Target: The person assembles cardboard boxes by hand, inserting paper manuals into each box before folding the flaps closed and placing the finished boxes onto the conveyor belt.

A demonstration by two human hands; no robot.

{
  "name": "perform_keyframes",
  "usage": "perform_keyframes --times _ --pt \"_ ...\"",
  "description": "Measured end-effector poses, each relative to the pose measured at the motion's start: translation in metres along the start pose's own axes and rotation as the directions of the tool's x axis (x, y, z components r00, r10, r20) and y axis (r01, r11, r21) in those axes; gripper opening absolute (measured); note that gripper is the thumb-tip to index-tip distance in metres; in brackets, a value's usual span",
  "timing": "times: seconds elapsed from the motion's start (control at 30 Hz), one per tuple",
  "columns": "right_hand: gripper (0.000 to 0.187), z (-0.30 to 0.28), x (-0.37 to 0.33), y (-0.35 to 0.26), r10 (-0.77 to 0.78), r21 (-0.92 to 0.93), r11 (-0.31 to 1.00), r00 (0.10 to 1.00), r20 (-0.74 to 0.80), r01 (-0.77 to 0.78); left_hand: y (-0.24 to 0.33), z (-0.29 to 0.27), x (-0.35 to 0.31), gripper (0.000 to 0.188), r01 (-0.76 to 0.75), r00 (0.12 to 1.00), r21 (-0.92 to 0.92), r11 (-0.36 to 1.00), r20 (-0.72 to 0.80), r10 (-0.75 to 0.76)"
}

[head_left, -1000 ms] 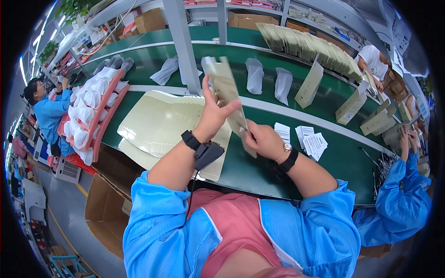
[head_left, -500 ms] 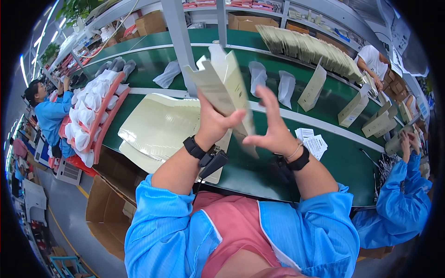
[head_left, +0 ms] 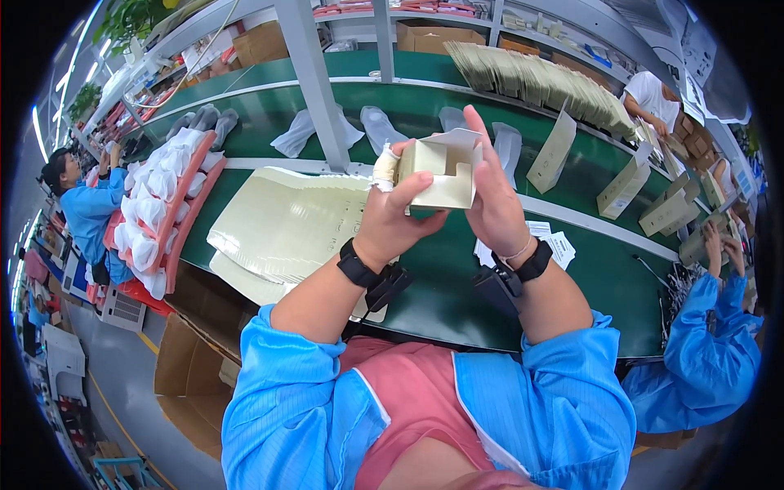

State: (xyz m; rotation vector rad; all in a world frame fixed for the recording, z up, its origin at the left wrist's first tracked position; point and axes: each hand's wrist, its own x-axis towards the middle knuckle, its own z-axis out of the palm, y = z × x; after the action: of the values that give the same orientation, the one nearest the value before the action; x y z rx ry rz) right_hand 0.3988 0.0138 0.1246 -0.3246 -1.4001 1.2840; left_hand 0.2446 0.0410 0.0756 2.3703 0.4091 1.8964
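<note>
"Where the two hands meet above the green bench [head_left: 437, 290], what is listed?"

"One pale carton [head_left: 447, 196], held off the bench top, its open end turned toward the person, probably so that the inside and the flap can be seen."

"Left hand [head_left: 396, 214]?"

"Clasped on the carton's left side, thumb laid over the near edge. It seems to bear the weight."

"Right hand [head_left: 498, 208]?"

"Spread flat, fingers straight, along the carton's right side. The palm appears placed to steady that wall or its flap; whether it presses, I cannot tell."

"Stock to the left?"

"Flat pale sheets [head_left: 286, 224], one fanned stack, lying beside the left forearm, presumably for a short reach; the fanning likely makes single ones easier to pick. Farther left, pink trays [head_left: 172, 276] heaped with white bundles, layered, perhaps to save room."

"To the right?"

"Printed slips [head_left: 562, 249], one loose pile, partly hidden behind the right wrist, near enough to take without leaning."

"Beyond the pale rail [head_left: 588, 224]?"

"Bagged items [head_left: 506, 147], several, laid in a loose row, maybe so that each lifts alone; contents too veiled to name. Standing cartons [head_left: 551, 155], several, set upright and mostly spaced out, on the same green strip. Upright suits their narrow bases and leaves the row easy to count."
</note>
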Motion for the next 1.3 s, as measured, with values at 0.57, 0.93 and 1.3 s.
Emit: perform_keyframes --times 0.57,0.93,1.3 --pt "0.042 -0.011 0.003 -0.011 0.123 -0.556 0.821 0.992 -0.043 -0.126 0.0 0.006 -0.015 0.103 0.104 0.993 0.051 0.993 0.046 -0.106" --pt "0.064 -0.058 -0.035 0.012 -0.195 -0.772 0.231 0.806 0.559 0.592 -0.033 0.005 -0.031 0.091 0.718 0.624 -0.555 0.42 0.246 -0.742" --pt "0.057 -0.17 -0.086 0.054 0.571 -0.957 0.267 0.819 0.063 -0.112 -0.057 0.001 -0.049 0.086 0.845 0.342 -0.524 0.111 0.367 -0.865"
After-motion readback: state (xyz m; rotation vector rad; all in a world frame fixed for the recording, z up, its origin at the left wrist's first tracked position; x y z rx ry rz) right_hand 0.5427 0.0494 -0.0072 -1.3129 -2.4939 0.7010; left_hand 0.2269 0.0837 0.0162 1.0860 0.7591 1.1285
